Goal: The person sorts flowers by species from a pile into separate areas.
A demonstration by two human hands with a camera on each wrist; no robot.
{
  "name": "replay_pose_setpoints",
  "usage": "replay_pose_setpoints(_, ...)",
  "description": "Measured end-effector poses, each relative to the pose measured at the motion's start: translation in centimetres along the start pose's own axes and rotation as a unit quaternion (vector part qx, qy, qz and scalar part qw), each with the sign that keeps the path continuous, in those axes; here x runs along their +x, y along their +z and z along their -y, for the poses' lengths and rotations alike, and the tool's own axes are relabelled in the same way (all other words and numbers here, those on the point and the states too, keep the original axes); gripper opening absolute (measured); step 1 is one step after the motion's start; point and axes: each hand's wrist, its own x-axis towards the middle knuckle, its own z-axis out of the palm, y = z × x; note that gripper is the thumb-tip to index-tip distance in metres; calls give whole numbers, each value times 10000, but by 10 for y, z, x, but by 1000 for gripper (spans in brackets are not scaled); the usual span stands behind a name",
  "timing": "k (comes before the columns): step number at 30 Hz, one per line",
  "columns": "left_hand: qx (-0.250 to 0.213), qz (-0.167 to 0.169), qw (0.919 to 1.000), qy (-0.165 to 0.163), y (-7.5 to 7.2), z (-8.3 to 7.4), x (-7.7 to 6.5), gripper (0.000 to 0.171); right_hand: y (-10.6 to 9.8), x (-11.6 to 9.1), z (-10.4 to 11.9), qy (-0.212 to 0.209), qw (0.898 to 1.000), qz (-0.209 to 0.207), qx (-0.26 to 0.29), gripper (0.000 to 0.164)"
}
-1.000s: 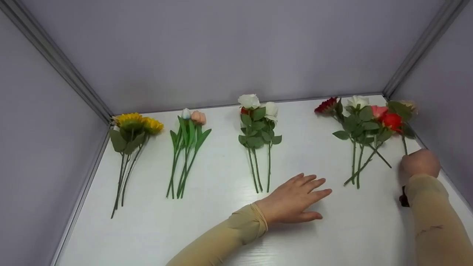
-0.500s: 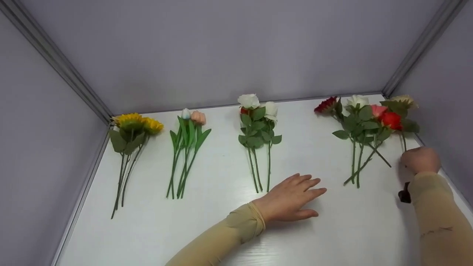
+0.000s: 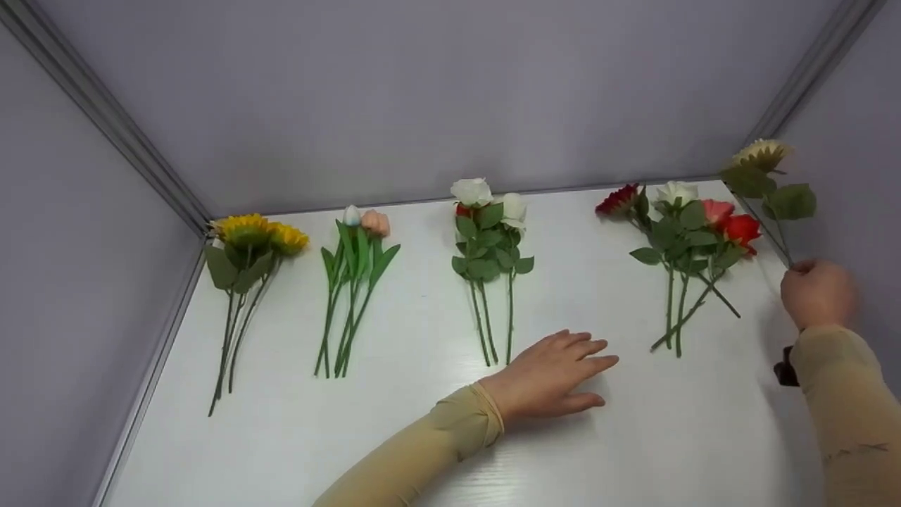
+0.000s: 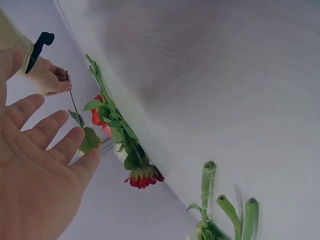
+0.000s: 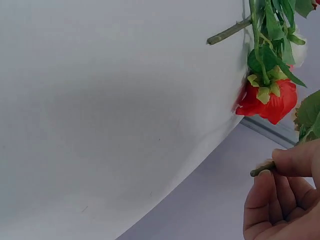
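My right hand (image 3: 820, 294) pinches the stem of a cream flower (image 3: 761, 155) with many thin petals and broad leaves, raised above the table's right edge. In the right wrist view the stem's cut end (image 5: 262, 170) sticks out between thumb and fingers. To its left lies a mixed bunch with a dark red flower (image 3: 619, 201), a white rose (image 3: 677, 192), a pink rose (image 3: 716, 211) and a red rose (image 3: 742, 230). My left hand (image 3: 549, 377) is spread palm down over the table's middle, holding nothing, just below the stems of some white roses (image 3: 471, 191).
Yellow sunflowers (image 3: 243, 231) lie at the table's far left. Beside them are tulips (image 3: 376, 223), pink and white, with long green leaves. Grey panels (image 3: 450, 91) enclose the white table (image 3: 394, 436) at the back and both sides.
My right hand has lifted the cream flower off the table beside the mixed bunch, moving it up and right. The left hand shifted slightly left, then stayed nearly still.
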Motion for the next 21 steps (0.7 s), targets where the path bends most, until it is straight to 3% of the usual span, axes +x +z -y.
replay_pose_setpoints(4,-313,-394,9985,-226,-2,5,0,54,10,-2,16,-348,9989,122,294,44)
replay_pose_setpoints(7,-807,-772,9922,-562,-4,11,-1,46,25,-9,33,-796,9955,155,497,41)
replay_pose_setpoints(10,-1474,-1108,9771,-1062,-8,19,-2,40,43,-22,54,-1295,9895,174,624,36)
replay_pose_setpoints(12,-2023,-1347,9586,-1481,-11,25,-3,37,56,-34,70,-1561,9845,228,761,32)
replay_pose_setpoints(13,-2323,-1485,9460,-1706,-13,28,-4,36,64,-41,78,-1648,9818,313,894,32)
replay_pose_setpoints(15,-3006,-1836,9110,-2144,-17,36,-6,33,80,-56,95,-1775,9747,551,1240,31)
replay_pose_setpoints(18,-3984,-2465,8443,-2602,-24,49,-8,30,106,-81,123,-1887,9600,917,1852,31)
replay_pose_setpoints(21,-4659,-3101,7806,-2784,-31,61,-9,29,130,-111,151,-1845,9388,1337,2584,28)
